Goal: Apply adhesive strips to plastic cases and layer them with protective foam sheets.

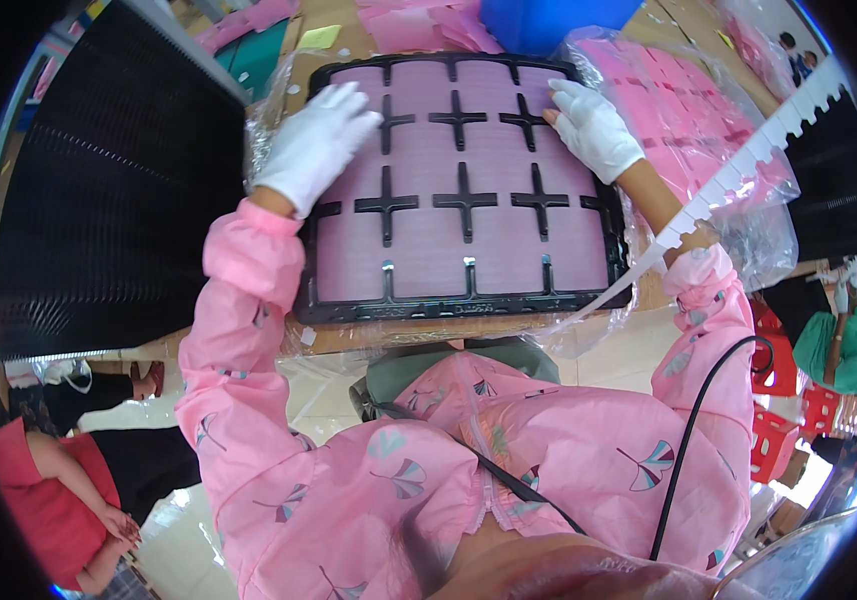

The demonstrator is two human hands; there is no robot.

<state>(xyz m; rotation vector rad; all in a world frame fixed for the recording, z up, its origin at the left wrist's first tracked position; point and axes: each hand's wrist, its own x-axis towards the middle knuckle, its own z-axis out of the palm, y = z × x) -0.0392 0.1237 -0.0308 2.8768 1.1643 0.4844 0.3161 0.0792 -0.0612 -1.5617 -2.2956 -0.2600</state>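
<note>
A black plastic tray [463, 200] with cross-shaped ribs lies before me on the table, and pink-lilac sheet material [426, 250] shows between its ribs. My left hand [316, 140], in a white glove, rests flat on the tray's left side with its fingers stretched out. On the far right part of the tray is my right hand [593, 128], also gloved in white; its fingers are extended over the edge and the thumb tip looks bare. Neither hand appears to grip anything. Clear plastic film [388, 340] shows beneath the tray's near edge.
Black ribbed panels [123, 180] stand at the left and right. A white toothed strip [728, 185] slants beside my right forearm. Film-wrapped pink sheets [673, 110] lie at the right, a blue bin [553, 22] behind. People and red stools [773, 440] are beyond the table.
</note>
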